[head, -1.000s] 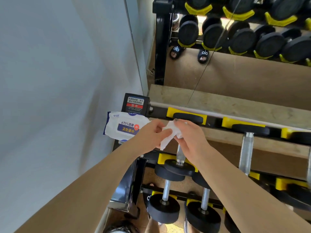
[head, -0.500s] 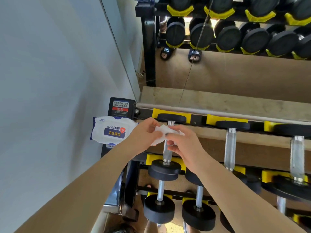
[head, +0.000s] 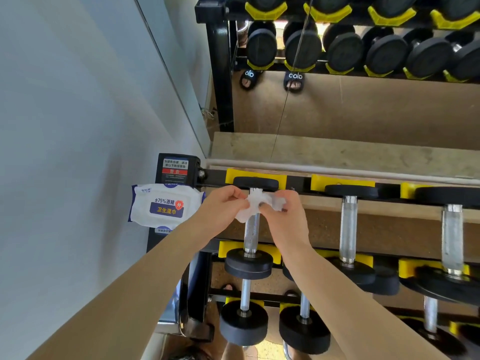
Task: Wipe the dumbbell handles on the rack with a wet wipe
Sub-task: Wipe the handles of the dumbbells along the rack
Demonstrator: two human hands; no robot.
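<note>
A: Largest item first?

B: Black steel dumbbell rack with yellow plastic cradles, filling the right of the scene, top tier across the middle, lower tiers nearer. Behind it, a wall mirror reflecting the rack and a pair of black slides. Pale grey wall at left.

A: Stock on the top tier?

B: Three dumbbells in view, each with black round plates and a knurled silver metal handle, lying near-to-far in the cradles. Leftmost dumbbell; middle dumbbell to its right; a larger, blurred one at the right edge. More dumbbells on the tiers below.

A: Smaller items?

B: White soft pack of wet wipes with blue label, resting on the rack's left end post, just near of a black end cap bearing a red warning sticker.

A: And the wipe itself?

B: One crumpled white wet wipe, draped over the far end of the leftmost dumbbell's handle, close under the far plate.

A: Hands?

B: Left hand pinches the wipe's left side, fingers curled. Right hand pinches the right side, thumb and fingertips closed on it. Both bare forearms reach in from the near edge.
</note>
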